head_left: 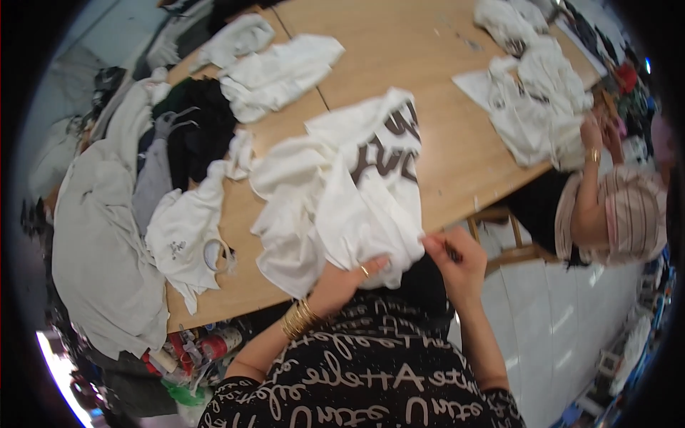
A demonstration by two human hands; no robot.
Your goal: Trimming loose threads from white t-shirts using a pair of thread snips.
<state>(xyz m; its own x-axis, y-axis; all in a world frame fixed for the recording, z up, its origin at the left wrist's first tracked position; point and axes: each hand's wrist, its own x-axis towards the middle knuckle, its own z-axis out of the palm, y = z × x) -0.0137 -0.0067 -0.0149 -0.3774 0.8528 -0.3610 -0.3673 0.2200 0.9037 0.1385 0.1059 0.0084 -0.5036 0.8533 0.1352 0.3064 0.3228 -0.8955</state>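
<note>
A white garment (371, 207) with large dark printed lettering lies bunched over the table's near edge in front of me. My left hand (347, 280), with a ring and gold-coloured bangles, grips its lower hem; the thumb lies on top and the other fingers are hidden under the cloth. At the garment's right lower edge, my right hand (460, 265) is closed, thumb and fingertips pinching the fabric. A small dark thing (452, 251) shows within that hand, too small to make out.
White garments (278, 75) lie at the far left of the wooden table (385, 43). Grey cloth (103, 250), black cloth (203, 118) and another white piece (185, 232) pile up on the left. At right, a person (614, 214) handles white garments (539, 100). A wooden stool (510, 239) stands near the table.
</note>
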